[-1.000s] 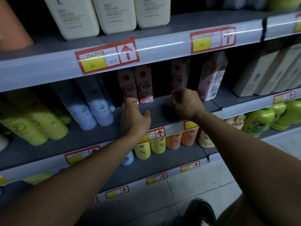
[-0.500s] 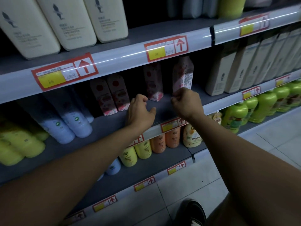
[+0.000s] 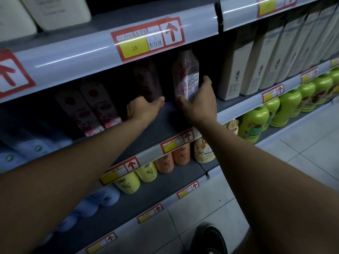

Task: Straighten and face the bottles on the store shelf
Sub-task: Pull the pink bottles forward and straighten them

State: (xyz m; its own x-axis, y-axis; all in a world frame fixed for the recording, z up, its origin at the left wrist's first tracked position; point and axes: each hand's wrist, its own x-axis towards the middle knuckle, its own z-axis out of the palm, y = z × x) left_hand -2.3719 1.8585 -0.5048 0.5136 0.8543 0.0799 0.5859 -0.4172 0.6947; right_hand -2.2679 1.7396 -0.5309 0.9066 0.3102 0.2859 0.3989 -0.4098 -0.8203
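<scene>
Several pink floral bottles stand on the dim middle shelf. My left hand wraps the base of a dark pink bottle deep in the shelf. My right hand cups the lower part of a lighter pink bottle, thumb on its left, fingers on its right; its printed back label faces me. Two more pink bottles lean together further left.
Cream cartons stand right of the pink bottles. Pale blue bottles sit at the left. The shelf below holds yellow and orange bottles and green bottles. White bottles are on top. Tiled floor and my shoe lie below.
Both hands have left the shelf's front edge, reached deeper in and closed around two pink bottles. The view has shifted to the right.
</scene>
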